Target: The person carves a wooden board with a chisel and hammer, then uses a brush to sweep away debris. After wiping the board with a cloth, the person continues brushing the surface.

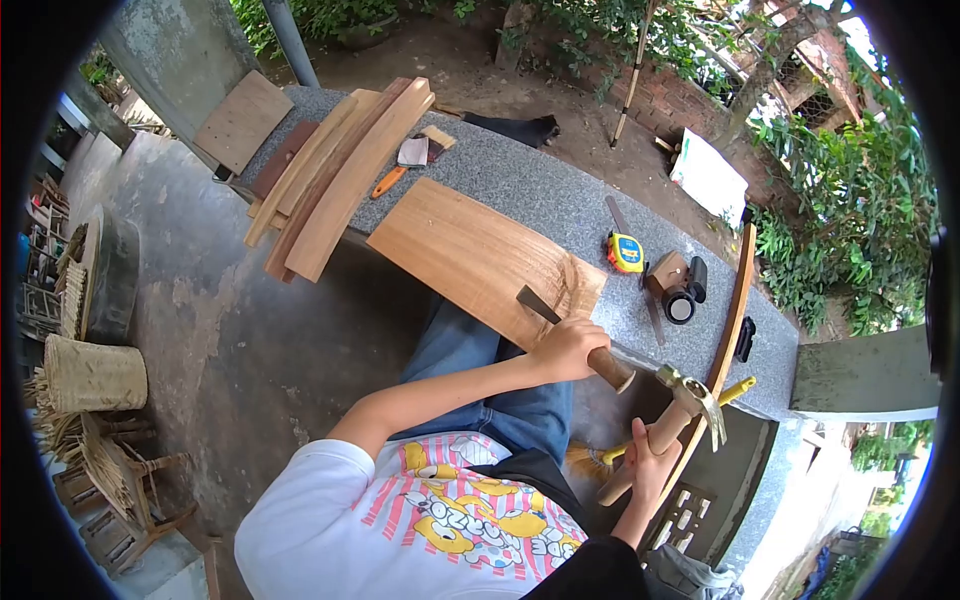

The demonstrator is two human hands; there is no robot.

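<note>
My left hand (566, 350) is wrapped round the wooden handle of a chisel (541, 306). The chisel's flat blade points up and left over a wide wooden board (480, 255), close to its right part; whether it touches is unclear. Dark marks show on the board's right end. To the right, my right hand (651, 458) grips the wooden handle of a hammer (692, 398), whose brass-coloured claw head is up, a little right of the chisel handle's end. The board lies at the near edge of the grey stone bench (520, 180), partly over my legs.
Long wooden strips (345, 180) are stacked on the bench's left, beside an orange-handled brush (390, 181). A yellow tape measure (625, 253), a black cylindrical object (680, 305) and a long curved wooden strip (735, 310) are at the right. A black animal (520, 127) lies beyond the bench.
</note>
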